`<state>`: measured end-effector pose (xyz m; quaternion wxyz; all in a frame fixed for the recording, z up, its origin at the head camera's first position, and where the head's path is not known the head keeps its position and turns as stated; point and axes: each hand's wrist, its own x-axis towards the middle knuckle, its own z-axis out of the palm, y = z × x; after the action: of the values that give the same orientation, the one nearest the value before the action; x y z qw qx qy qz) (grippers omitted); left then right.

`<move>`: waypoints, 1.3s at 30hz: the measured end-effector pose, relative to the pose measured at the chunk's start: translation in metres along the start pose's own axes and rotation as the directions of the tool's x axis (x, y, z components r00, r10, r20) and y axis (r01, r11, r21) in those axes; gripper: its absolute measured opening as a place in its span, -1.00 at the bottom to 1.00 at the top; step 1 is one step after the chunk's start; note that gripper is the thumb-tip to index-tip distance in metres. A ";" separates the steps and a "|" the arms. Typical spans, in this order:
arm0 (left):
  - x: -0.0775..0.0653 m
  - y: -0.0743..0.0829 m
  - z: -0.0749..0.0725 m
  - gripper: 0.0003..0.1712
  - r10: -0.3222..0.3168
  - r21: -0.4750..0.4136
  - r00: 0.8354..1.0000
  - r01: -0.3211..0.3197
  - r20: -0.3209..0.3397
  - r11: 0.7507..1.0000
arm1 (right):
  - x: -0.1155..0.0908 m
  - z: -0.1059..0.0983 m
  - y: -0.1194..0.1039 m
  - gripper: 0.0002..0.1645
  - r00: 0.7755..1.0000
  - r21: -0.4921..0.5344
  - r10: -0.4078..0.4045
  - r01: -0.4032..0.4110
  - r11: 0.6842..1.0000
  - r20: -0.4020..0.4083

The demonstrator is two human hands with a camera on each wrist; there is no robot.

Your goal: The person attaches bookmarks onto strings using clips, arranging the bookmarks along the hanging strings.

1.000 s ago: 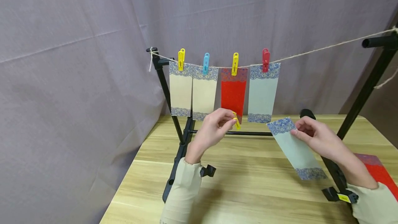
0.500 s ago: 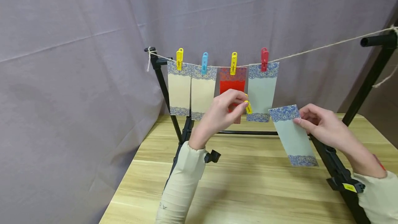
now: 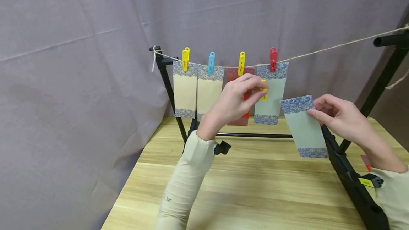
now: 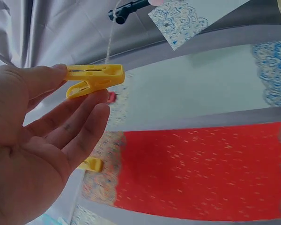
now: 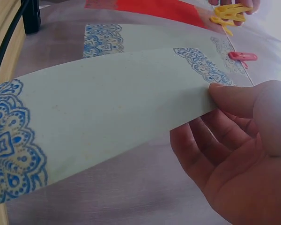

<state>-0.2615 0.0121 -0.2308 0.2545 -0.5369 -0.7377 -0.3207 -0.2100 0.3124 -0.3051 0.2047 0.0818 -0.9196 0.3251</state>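
My left hand (image 3: 238,97) pinches a yellow clothespin (image 4: 96,77) between thumb and fingers, in front of the hanging red card (image 4: 201,173). With thumb and fingers my right hand (image 3: 343,118) grips a pale blue-green card (image 3: 305,129) by its right edge near the top; blue lace patterns band both its ends. This card hangs slightly tilted below the string (image 3: 322,50), to the right of a similar pale card (image 3: 271,93) clipped up by a red clothespin (image 3: 273,59). In the head view the left hand covers much of the red card.
Two cream cards (image 3: 185,91) hang at the left under a yellow clothespin (image 3: 185,59) and a blue clothespin (image 3: 211,63). Black stand legs (image 3: 354,184) hold the string over a wooden table (image 3: 255,187). Behind is a grey curtain (image 3: 80,81). Part of another red piece (image 3: 366,162) shows near the right wrist.
My left hand has risen and shifted right with the yellow clothespin. The right hand has lifted the pale card toward the string, and the card stands more upright.
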 end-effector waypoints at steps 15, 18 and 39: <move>0.038 0.008 -0.022 -0.82 -0.037 -0.101 0.992 0.025 -0.119 0.995 | 0.016 -0.013 -0.009 -0.68 0.997 0.019 0.000 0.001 1.000 -0.082; 0.047 0.013 -0.024 -0.83 -0.052 -0.103 0.991 0.040 -0.121 0.994 | 0.019 -0.015 -0.011 -0.68 0.995 0.032 -0.005 0.008 0.999 -0.097; 0.096 0.027 -0.022 -0.79 -0.225 -0.001 0.973 0.225 -0.043 0.974 | 0.033 -0.032 -0.009 -0.84 0.987 0.119 0.011 0.008 0.993 -0.158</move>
<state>-0.2638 0.0622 -0.1416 0.2331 -0.4423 -0.7888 -0.3576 -0.2269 0.3248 -0.2630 0.2715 0.0673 -0.8795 0.3851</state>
